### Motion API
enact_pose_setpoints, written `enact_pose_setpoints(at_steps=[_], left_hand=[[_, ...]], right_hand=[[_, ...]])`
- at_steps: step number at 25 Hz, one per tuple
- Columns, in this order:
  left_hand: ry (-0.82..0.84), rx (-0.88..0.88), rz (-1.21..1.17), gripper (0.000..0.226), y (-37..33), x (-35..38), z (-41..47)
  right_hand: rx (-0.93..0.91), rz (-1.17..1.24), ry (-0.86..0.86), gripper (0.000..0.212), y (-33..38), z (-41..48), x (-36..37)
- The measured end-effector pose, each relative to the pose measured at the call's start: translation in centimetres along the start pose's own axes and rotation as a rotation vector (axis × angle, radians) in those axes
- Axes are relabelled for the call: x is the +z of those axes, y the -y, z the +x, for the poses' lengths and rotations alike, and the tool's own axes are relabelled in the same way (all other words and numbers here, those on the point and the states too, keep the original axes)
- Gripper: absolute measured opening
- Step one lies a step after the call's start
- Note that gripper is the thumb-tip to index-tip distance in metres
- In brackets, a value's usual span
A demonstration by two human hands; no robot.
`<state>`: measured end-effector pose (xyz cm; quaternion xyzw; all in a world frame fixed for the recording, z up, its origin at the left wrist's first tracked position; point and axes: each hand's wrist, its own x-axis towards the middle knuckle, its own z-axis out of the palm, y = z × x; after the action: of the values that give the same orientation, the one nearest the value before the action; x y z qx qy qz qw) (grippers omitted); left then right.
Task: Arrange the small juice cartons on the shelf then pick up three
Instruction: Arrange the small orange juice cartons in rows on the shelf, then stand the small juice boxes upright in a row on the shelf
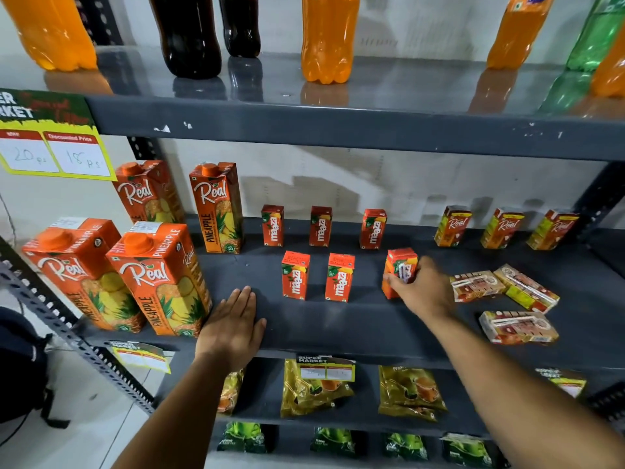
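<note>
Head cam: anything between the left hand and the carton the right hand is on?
Two upright Maaza cartons, front row, stand between left hand and held carton.
</note>
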<state>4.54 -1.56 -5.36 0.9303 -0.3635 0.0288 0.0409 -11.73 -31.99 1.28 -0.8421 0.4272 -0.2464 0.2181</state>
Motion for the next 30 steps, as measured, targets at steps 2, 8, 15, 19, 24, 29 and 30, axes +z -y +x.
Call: enact_pose_setpoints(at_steps=[2,8,15,19,24,29,30], left_hand=[[0.005,-0.007,0.0,0.087,0.0,0.0,0.0],[0.035,-0.022,0.001,0.08,-0.2,-0.3,0.0],[0.052,-0.02,-0.012,0.067,-0.1,-0.6,-0.1],[0.038,-0.008,-0.021,0.069,0.0,-0.4,-0.1],[0.031,-0.012,-0.03,0.066,0.3,-0.3,-0.1],[0.035,0.004,-0.017,0.065,-0.2,-0.8,-0.3],[-0.02,0.003,-0.067,0.067,-0.5,-1.0,-0.9]], right_hand=[[0.111,0.11,-0.061,0.057,0.5,-1.1,1.0],[0.116,0.149,0.02,0.096,1.3,-1.1,-0.1],[-0.284,-0.497,0.638,0.048,5.2,5.0,-5.7],[-0.615,-0.705,0.693,0.016,6.6,4.6,-6.3],[-0.973,-0.915,0.598,0.04,5.8,4.8,-6.1],[-0.835,-0.648,0.488,0.066,2.9,6.3,-10.0],[-0.774,-0.624,0.451,0.069,1.7,6.9,-11.5]])
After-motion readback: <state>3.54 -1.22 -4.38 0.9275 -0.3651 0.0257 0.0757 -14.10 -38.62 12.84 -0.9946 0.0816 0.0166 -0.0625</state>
